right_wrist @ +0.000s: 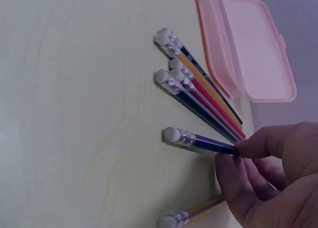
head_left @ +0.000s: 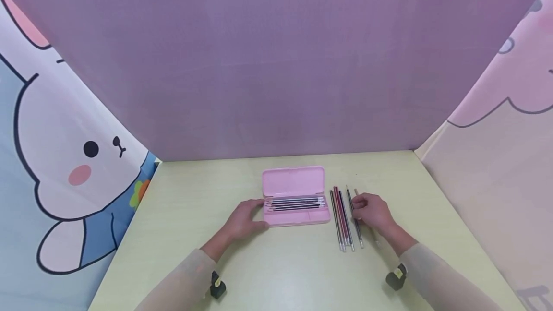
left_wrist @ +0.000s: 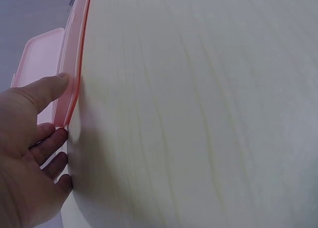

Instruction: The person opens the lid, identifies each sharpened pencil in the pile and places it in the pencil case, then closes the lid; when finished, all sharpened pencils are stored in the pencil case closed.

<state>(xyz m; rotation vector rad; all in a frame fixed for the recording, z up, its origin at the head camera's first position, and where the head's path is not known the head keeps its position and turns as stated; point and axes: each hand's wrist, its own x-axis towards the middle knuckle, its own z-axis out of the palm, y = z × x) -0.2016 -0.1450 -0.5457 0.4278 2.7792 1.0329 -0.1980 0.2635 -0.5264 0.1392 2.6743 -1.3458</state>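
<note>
A pink pencil case (head_left: 319,216) lies on the table with its lid (head_left: 294,181) raised. Inside are several dark pencils (head_left: 294,204), side by side, hidden in both wrist views. My left hand (head_left: 245,220) holds the case's near left corner, the thumb on its front wall. Between thumb and forefinger, my right hand (head_left: 375,212) pinches a dark blue pencil (right_wrist: 211,143), its white eraser end pointing toward me. A yellowish pencil (right_wrist: 203,206) lies partly beneath that hand. Several dark, red and yellow pencils (head_left: 341,220) lie between the case and my right hand.
The pale wood table (head_left: 194,181) meets a purple cloth wall (head_left: 276,71) at its back edge. Printed cloth stands at both sides, with a rabbit figure (head_left: 65,172) on the left one. Both wrists carry small dark devices.
</note>
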